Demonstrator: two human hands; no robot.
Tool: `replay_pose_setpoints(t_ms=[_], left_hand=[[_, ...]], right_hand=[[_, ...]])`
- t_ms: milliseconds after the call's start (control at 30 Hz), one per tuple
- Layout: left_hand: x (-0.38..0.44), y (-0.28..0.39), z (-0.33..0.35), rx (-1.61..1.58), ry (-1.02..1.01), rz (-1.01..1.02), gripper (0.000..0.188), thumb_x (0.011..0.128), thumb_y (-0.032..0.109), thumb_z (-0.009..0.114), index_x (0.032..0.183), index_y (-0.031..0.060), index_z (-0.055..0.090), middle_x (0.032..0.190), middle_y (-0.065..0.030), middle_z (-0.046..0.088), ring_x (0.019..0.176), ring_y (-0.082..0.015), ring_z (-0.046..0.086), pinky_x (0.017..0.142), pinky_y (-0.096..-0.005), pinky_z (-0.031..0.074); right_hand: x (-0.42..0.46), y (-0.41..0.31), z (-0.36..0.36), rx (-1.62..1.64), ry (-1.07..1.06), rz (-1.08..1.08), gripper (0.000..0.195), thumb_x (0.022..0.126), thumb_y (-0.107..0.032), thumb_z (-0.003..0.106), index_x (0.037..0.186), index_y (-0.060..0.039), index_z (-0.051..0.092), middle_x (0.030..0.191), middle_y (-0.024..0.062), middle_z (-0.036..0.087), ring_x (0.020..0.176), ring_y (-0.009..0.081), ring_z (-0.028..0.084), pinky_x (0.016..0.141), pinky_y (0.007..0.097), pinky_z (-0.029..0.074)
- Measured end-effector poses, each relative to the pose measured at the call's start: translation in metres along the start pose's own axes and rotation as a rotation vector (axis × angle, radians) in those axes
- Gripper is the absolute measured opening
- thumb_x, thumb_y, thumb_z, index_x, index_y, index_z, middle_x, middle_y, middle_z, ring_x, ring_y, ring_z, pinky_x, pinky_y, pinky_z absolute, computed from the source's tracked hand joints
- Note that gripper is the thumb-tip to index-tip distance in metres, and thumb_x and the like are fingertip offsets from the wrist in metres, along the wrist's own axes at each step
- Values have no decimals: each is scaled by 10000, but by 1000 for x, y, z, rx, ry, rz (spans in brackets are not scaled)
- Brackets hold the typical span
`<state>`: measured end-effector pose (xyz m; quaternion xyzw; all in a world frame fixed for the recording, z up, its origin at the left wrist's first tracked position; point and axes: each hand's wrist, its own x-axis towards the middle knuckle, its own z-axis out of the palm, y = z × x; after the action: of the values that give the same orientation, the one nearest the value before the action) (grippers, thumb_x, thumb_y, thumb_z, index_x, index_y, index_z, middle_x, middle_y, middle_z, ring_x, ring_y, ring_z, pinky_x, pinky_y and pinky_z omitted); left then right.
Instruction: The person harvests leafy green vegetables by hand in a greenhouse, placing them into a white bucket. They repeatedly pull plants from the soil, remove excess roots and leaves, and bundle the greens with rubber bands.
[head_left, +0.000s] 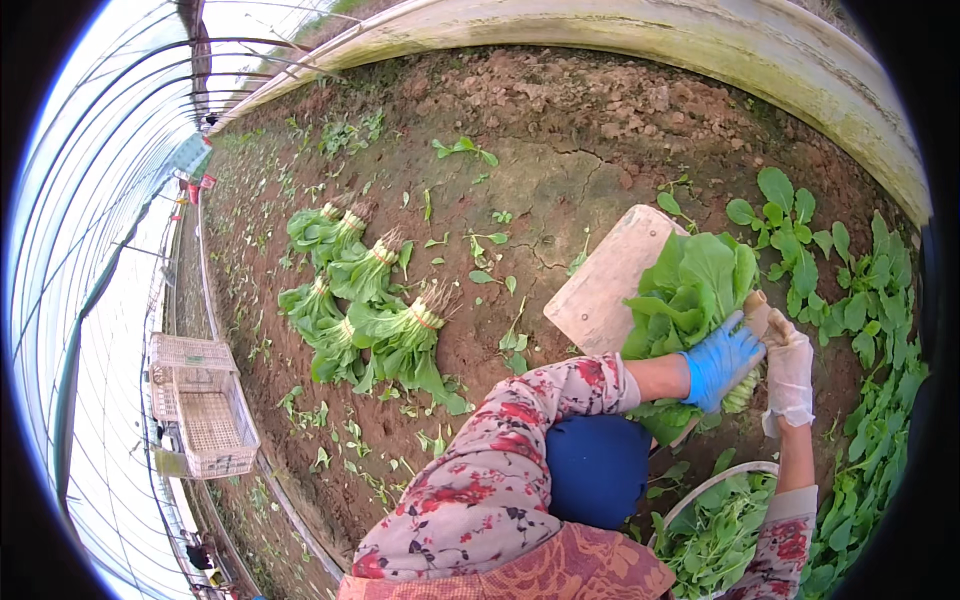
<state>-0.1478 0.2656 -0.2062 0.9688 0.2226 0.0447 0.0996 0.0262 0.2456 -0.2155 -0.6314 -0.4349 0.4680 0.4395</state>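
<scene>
My left hand (724, 364), in a blue glove, presses around the stems of a large bunch of leafy greens (694, 281). The leaves lie over one end of a wooden board (611, 281). My right hand (789, 367), in a whitish, soiled glove, is at the stem end of the bunch, its fingers bent beside my left fingertips. A brownish object shows by those fingertips; what it is and whether the right fingers hold anything cannot be made out. Several bunches of greens (397, 330), roots on and bound with reddish bands, lie on the soil at the left.
A round container (739, 471) of loose greens stands near my right forearm. Leafy plants (859, 311) grow along the right. Light plastic crates (217, 424) stand at the far left. A pale, curved sheet edge (675, 37) bounds the soil at the top.
</scene>
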Motion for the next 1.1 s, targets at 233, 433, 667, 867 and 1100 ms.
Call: replay_pose_setpoints(t_ms=[233, 433, 667, 867, 1100], left_hand=[[5, 3, -3, -17, -29, 11, 1002, 477, 500, 801, 1264, -37, 492, 1144, -151, 571, 1111, -285, 527, 1100, -509, 221], [8, 5, 0, -12, -73, 7, 1016, 492, 501, 796, 1301, -23, 474, 1187, -165, 562, 1159, -320, 505, 1107, -573, 198], [10, 1, 29, 20, 150, 63, 912, 513, 566, 742, 1299, 145, 553, 1335, -121, 511, 1298, -348, 408, 1094, -626, 170], [10, -7, 21, 41, -114, 40, 831, 479, 580, 769, 1191, 175, 632, 1209, -98, 601, 1251, -325, 453, 1068, -589, 200], [10, 0, 19, 56, -51, 26, 1063, 486, 590, 792, 1381, 113, 474, 1303, -163, 540, 1268, -347, 455, 1085, -611, 188]], right_hand=[[11, 35, -25, -20, 79, 6, 221, 878, 38, 565, 1093, 17, 616, 966, 54, 660, 821, 116, 616, 712, 244, 504], [-14, -34, -29, 385, 158, 313, 168, 857, 7, 630, 1015, -48, 621, 814, 18, 633, 553, 38, 500, 471, 164, 369], [-66, -88, 27, 102, 11, 366, 451, 901, -520, 594, 1069, -103, 622, 718, -42, 469, 505, 35, 406, 464, 200, 307], [-73, -81, 26, -7, -103, 323, 375, 931, -366, 620, 1139, -53, 623, 814, -30, 534, 527, 42, 402, 476, 222, 320], [-145, -125, -34, -87, -41, 396, 285, 889, -75, 642, 1166, -11, 612, 1012, 15, 636, 774, 64, 564, 620, 169, 436]])
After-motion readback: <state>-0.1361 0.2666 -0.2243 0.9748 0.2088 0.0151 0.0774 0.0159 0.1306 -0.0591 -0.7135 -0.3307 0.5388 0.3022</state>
